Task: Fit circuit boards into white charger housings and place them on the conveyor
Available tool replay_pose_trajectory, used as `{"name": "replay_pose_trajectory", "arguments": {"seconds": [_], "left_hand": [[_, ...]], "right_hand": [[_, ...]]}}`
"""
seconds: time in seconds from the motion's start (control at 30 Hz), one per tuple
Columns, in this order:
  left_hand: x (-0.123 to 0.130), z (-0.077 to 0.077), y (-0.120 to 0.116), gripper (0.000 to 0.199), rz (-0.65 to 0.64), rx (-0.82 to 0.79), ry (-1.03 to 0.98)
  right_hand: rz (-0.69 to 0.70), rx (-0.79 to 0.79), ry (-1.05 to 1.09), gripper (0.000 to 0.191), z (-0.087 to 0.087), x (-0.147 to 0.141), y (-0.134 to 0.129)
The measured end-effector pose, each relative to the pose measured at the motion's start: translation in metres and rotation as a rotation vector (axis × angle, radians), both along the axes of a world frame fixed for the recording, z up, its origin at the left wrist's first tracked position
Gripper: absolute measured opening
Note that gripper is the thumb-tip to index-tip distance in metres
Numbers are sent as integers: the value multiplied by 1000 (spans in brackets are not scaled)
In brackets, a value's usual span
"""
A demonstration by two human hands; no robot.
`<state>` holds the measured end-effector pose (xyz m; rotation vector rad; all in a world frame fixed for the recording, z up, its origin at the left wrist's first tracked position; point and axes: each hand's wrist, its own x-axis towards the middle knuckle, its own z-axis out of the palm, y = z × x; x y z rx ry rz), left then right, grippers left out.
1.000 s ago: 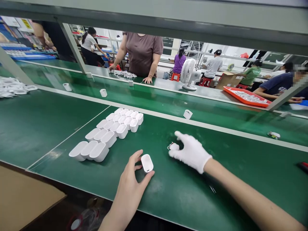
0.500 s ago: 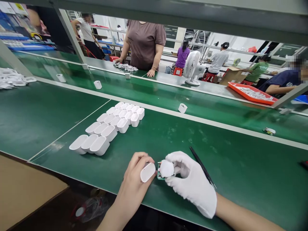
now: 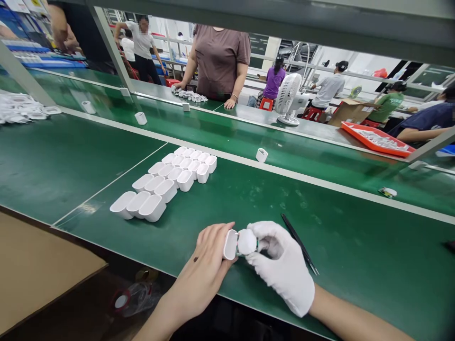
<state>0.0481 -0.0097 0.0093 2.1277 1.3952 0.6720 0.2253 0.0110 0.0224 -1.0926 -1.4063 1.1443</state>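
Gripping a white plastic shell [image 3: 230,244] low in the frame's centre, the bare left hand [image 3: 206,267] meets the white-gloved right hand [image 3: 280,267], whose fingers pinch a small white insert [image 3: 247,241] touching the shell's open end. Black tweezers [image 3: 299,243] lie just right on the green table [image 3: 355,246]. Rows of empty shells [image 3: 167,182] sit upper left.

White glove [image 3: 280,274], white shells [image 3: 167,182], green bench [image 3: 355,255], orange-red tray [image 3: 377,139]

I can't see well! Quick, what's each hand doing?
Left hand: closed on a white plastic shell.
Right hand, gloved: closed on a white round-capped part.
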Motion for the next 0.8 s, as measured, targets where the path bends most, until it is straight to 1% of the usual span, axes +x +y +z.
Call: {"name": "replay_pose_trajectory", "arguments": {"seconds": [0.07, 0.23, 0.37, 0.43, 0.5, 0.57, 0.63, 0.67, 0.7, 0.73, 0.8], "left_hand": [[0, -1, 0, 44, 2, -6, -20], [-1, -5, -2, 48, 49, -10, -52], [-1, -9, -5, 55, 43, 36, -38], [-1, -10, -6, 57, 37, 49, -26], [-2, -11, -6, 59, 41, 45, -40], [-3, -11, -5, 58, 49, 36, -77], [-4, -12, -4, 53, 56, 25, -132], [-5, -12, -4, 51, 51, 20, -156], [-6, -11, -3, 49, 38, 12, -175], [-6, -11, -3, 47, 26, 0, -187], [-7, -9, -4, 43, 3, -34, -191]], "right_hand": [[67, 56, -71, 19, -4, -1, -3], [93, 153, -200, 17, -3, -4, -6], [96, 381, -257, 21, 0, -9, -5], [130, 495, -320, 26, -1, -12, -6], [147, 564, -436, 31, -1, -11, -7], [85, 622, -547, 39, -1, -6, -9], [-3, 730, -597, 56, -1, 2, -9], [-13, 793, -616, 63, -2, 6, -9], [23, 852, -651, 68, -3, 9, -8], [89, 888, -706, 70, -4, 10, -7], [230, 876, -855, 77, -8, 9, -6]]}}
